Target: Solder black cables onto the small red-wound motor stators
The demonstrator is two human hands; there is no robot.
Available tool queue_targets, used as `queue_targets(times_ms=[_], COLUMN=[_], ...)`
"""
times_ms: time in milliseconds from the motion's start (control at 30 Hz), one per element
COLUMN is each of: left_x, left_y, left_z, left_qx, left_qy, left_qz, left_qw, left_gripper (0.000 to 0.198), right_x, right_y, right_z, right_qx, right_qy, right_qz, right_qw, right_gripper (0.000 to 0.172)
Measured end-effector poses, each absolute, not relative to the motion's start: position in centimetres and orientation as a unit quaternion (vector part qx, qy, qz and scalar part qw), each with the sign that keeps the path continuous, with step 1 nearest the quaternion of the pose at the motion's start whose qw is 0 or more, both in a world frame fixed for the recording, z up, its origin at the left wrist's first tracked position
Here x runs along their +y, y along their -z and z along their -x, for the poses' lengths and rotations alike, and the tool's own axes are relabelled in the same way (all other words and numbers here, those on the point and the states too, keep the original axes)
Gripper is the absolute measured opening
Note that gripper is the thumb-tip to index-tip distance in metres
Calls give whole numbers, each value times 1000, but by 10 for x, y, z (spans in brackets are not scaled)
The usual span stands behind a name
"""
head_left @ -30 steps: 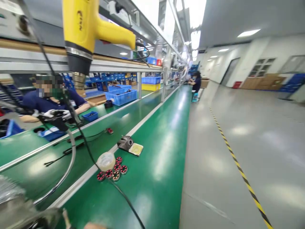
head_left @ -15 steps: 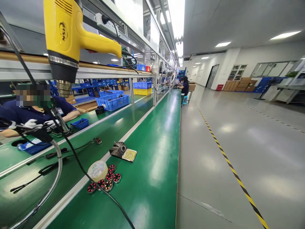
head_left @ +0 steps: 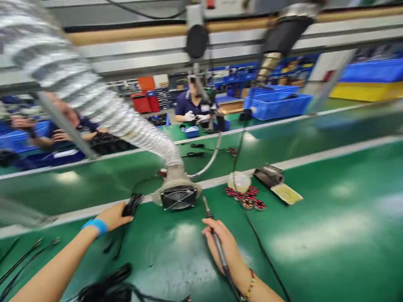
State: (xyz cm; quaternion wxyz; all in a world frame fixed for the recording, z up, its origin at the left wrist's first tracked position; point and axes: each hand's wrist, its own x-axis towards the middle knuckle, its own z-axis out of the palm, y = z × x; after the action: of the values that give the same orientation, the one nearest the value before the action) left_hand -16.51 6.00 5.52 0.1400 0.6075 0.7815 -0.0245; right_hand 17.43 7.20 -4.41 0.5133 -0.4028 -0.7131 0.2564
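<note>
My right hand holds a soldering iron like a pen, its tip pointing up toward a fan-fronted fume extractor on the green bench. A ribbed silver hose runs from the extractor up to the upper left. My left hand, with a blue wristband, is closed on a small black connector or cable end left of the extractor. Several small red-and-black wound coils lie to the right of the extractor, beside a roll of clear tape.
A soldering stand with a yellow sponge sits right of the coils. Black cables lie at the near left. A heat gun nozzle hangs above. Across the conveyor, people work at the opposite bench near blue bins.
The view has swung sharply from looking down the line and aisle to looking down at the bench. Both my hands, the extractor and the soldering iron have come into view.
</note>
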Motion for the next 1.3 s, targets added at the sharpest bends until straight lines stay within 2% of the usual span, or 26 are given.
queue_targets(times_ms=[133,300,400,500,633,767,833,933,1067,1300], left_x=[90,116,116,102,61,12,-3,-9,-2,6], left_y=[-52,-119,-153,-148,-91,-37,-24,-20,-26,-40], left_z=[195,221,233,223,173,114,87,54,24,21], left_qx=[824,859,856,832,749,651,614,567,514,463], left_qy=[19,-102,-149,-151,-86,-38,-36,-43,-51,-73], left_qz=[-555,-501,-492,-534,-634,-698,-718,-739,-758,-756], left_qw=[116,-25,-43,8,173,295,327,361,398,456], left_gripper=[24,40,44,37,23,23,28,37,47,50], right_x=[76,76,78,80,74,56,48,38,29,25], right_y=[45,41,36,38,43,32,24,19,22,18], right_z=[-178,-181,-185,-189,-190,-186,-182,-176,-169,-169], right_qx=[-722,-725,-724,-729,-714,-705,-726,-762,-804,-819], right_qy=[-237,-252,-262,-265,-242,-276,-326,-321,-308,-295], right_qz=[398,403,412,419,430,415,382,347,290,240], right_qw=[515,498,487,472,497,504,469,442,419,430], right_gripper=[24,24,26,29,32,33,29,25,37,29])
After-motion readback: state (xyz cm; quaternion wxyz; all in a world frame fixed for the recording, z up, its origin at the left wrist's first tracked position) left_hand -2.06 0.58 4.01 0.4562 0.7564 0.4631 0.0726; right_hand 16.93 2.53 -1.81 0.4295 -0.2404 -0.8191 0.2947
